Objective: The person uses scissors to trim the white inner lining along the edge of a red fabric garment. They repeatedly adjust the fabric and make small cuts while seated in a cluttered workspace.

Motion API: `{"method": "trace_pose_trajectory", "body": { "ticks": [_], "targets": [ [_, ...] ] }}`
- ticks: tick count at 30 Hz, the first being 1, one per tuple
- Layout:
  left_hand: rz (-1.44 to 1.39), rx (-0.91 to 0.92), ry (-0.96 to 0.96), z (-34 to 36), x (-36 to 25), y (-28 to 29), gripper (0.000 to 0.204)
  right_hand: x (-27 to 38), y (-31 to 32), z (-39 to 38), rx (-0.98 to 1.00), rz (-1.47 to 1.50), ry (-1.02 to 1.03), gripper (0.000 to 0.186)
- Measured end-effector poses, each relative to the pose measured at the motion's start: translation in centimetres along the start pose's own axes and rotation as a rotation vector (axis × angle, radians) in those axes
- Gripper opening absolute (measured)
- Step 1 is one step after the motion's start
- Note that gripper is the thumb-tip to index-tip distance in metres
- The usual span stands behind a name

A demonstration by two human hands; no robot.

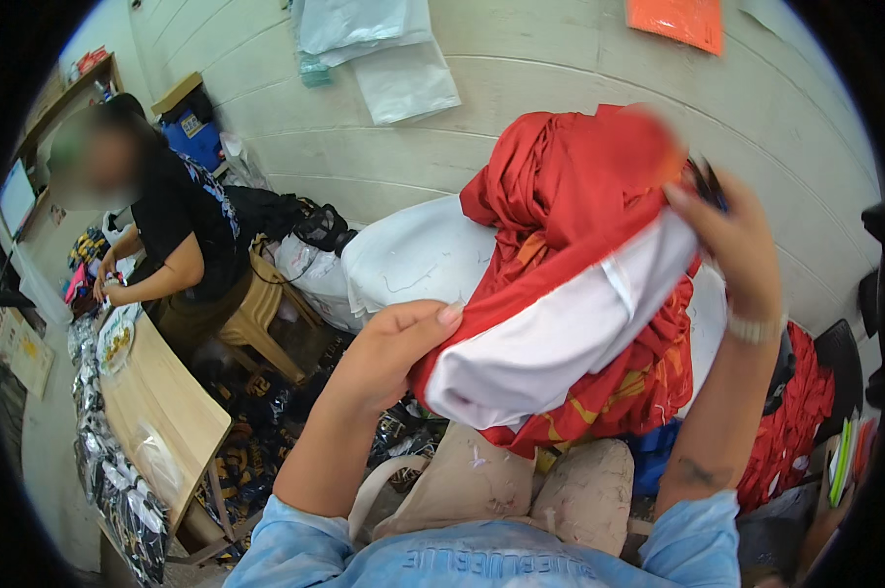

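Note:
A red garment [570, 343] with a white inner face and some yellow pattern is stretched between my two hands, its lower folds hanging over my lap. My left hand [403, 343] is closed on its red edge, thumb on top. At the upper right, my right hand [731, 230] grips the far end of the same edge. A slim dark object [709, 184] shows by the right fingers, too blurred to name. Behind the garment, a heap of the same red cloth [550, 181] rests on a white-covered surface [413, 255].
At the left, a person [192, 235] in black sits on a yellow plastic chair [256, 314] by a wooden table [158, 412]. Plastic-wrapped dark clothes [104, 470] line its side. More red cloth [795, 421] lies at the right. Plastic bags [383, 59] hang on the wall.

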State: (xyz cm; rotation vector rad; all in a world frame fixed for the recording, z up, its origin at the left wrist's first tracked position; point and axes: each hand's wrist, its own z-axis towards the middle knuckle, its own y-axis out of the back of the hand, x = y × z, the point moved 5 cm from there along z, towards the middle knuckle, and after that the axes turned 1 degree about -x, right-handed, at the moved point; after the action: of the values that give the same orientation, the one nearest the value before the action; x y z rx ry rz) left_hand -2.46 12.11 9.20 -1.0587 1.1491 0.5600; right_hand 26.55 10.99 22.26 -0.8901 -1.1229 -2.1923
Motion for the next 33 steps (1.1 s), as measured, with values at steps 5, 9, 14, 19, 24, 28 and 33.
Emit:
{"method": "trace_pose_trajectory", "body": {
  "ticks": [5,9,14,19,24,28,33],
  "targets": [
    [-0.303,0.056,-0.117,2.0,-0.8,-5.1,0.034,5.6,-3.4,4.3,-0.116,0.139,0.631,0.048],
    [-0.346,-0.027,-0.147,1.5,-0.2,-6.0,0.036,1.6,-5.2,-5.1,-0.121,0.281,0.578,0.028],
    [-0.407,0.048,-0.19,0.6,1.2,-6.9,0.034,-1.2,-7.6,-13.8,0.048,0.521,0.273,0.028],
    [-0.371,0.068,-0.26,0.3,1.4,-7.8,0.042,-2.2,-7.0,-15.3,0.085,0.372,0.191,0.014],
    [-0.359,0.025,-0.297,0.3,1.3,-8.4,0.053,-2.6,-5.3,-15.7,0.002,0.345,0.227,0.012],
    [-0.337,0.004,-0.366,0.4,1.2,-8.3,0.051,-3.0,-4.6,-16.1,0.012,0.33,0.197,0.011],
    [-0.34,0.013,-0.38,0.3,0.9,-8.3,0.057,-3.8,-4.4,-16.7,0.049,0.319,0.182,0.011]
  ]
}}
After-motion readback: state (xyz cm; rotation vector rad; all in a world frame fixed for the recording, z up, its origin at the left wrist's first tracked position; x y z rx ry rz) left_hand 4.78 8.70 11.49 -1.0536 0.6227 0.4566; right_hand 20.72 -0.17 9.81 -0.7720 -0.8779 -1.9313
